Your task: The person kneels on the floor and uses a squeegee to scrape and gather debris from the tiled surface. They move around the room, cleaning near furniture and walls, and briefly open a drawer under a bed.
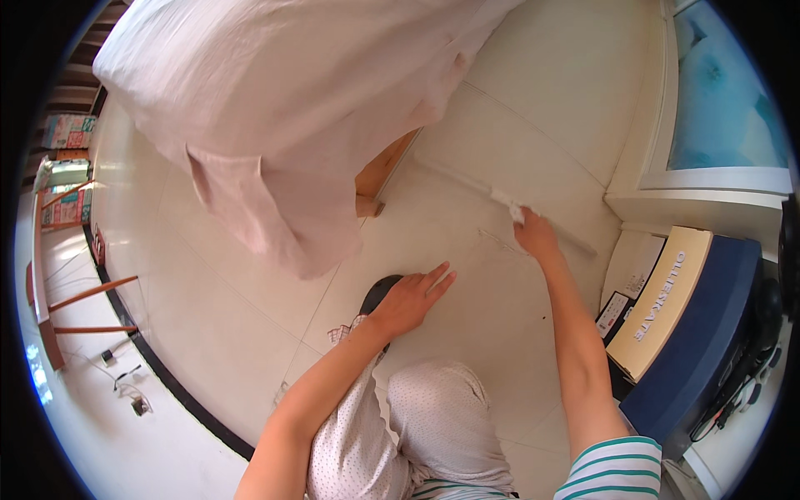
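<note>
My right hand [537, 234] is closed around the middle of a long, thin white bar-shaped tool [478, 182], probably a squeegee, which lies low over the pale tiled floor [487, 312]. The bar is blurred, so its exact kind and whether it touches the floor cannot be told. Just below it on the floor is a thin, broken streak [500, 240]. My left hand [412, 300] has its fingers apart and holds nothing; it hovers near my knee, over a dark shoe [380, 292]. A pale pink cloth [281, 125] hangs ahead, over something with a wooden leg [370, 206].
At the right, boxes, one cream [662, 300] and one navy [694, 337], stand beside black cables and a cabinet with a blue panel [719, 106]. At the left are a wooden-legged piece of furniture [94, 294], wall plugs [139, 406] and a dark skirting strip [181, 387].
</note>
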Available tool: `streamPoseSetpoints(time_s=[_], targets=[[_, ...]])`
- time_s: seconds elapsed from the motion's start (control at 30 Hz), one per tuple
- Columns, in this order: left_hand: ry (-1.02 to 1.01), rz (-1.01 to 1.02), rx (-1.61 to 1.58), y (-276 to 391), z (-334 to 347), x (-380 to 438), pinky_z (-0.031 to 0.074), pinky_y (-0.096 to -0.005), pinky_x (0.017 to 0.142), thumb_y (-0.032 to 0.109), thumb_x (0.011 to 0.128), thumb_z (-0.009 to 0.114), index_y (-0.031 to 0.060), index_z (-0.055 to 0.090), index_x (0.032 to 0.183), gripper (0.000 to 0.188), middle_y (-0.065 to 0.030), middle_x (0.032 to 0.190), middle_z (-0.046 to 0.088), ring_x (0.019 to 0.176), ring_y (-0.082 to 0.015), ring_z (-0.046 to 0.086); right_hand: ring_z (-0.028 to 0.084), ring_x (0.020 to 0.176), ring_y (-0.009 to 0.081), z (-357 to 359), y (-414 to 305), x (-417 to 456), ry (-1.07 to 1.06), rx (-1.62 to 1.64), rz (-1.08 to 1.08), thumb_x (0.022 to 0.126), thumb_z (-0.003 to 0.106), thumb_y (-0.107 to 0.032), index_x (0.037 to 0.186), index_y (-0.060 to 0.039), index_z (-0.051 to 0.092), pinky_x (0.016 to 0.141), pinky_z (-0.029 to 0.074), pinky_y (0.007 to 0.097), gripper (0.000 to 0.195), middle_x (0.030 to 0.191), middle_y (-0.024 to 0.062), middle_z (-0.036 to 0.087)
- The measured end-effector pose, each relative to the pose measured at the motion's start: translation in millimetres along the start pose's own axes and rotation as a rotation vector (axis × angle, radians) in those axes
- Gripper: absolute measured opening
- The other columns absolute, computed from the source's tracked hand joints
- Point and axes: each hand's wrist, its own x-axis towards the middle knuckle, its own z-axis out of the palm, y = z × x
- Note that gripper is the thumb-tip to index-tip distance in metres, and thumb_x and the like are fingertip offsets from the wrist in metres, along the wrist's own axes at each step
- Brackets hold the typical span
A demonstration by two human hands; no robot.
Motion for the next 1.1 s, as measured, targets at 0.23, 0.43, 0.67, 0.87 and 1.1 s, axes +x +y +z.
streamPoseSetpoints(time_s=[0.23,0.43,0.67,0.87,1.1], targets=[[-0.024,-0.101,0.019,4.7,2.1,-37.1,0.044,-0.0357,0.08,-0.009,0.062,0.048,0.0064,0.032,0.128,0.069,-0.0133,0.128,0.038,0.091,-0.0303,0.053,0.058,0.078,0.0344,44.8,-35.9,-47.6,-0.138,0.002,0.047,0.082,0.045,-0.024,0.121,-0.0077,0.04,0.069,0.046,0.0438,0.042,0.085,0.0178,0.061],[-0.074,-0.157,0.02,19.4,-12.4,-70.0,0.044,-0.0359,0.079,-0.007,0.063,0.05,0.0068,0.032,0.128,0.069,-0.013,0.125,0.041,0.091,-0.0309,0.053,0.058,0.082,0.0323,42.5,-37.6,-93.2,-0.304,0.0,-0.039,0.081,0.045,-0.02,0.107,-0.0054,0.05,0.07,0.046,0.043,0.03,0.089,0.0159,0.061],[-0.051,-0.249,0.1,29.7,-25.4,-103.1,0.043,-0.0347,0.08,-0.005,0.066,0.05,0.0063,0.033,0.128,0.065,-0.0129,0.123,0.043,0.092,-0.0284,0.054,0.057,0.089,0.0331,43.5,-44.8,-84.9,-0.387,-0.049,0.031,0.078,0.045,-0.022,0.1,-0.0063,0.055,0.076,0.045,0.0428,0.029,0.094,0.0169,0.06],[-0.115,-0.206,0.148,51.7,-26.9,-121.2,0.043,-0.0345,0.08,-0.004,0.067,0.05,0.0048,0.032,0.128,0.064,-0.0144,0.122,0.044,0.094,-0.0269,0.054,0.056,0.091,0.0338,49.2,-28.3,-76.7,-0.343,-0.054,-0.009,0.077,0.046,-0.022,0.1,-0.007,0.055,0.078,0.044,0.0426,0.03,0.096,0.0167,0.06],[-0.201,-0.296,0.073,51.6,1.2,-161.0,0.043,-0.0357,0.082,-0.004,0.068,0.049,0.0067,0.031,0.129,0.064,-0.0149,0.124,0.043,0.097,-0.0277,0.053,0.057,0.086,0.0338,45.7,-52.8,-85.7,-0.223,-0.163,-0.106,0.08,0.046,-0.022,0.102,-0.0078,0.054,0.076,0.045,0.0433,0.028,0.09,0.0161,0.061]])
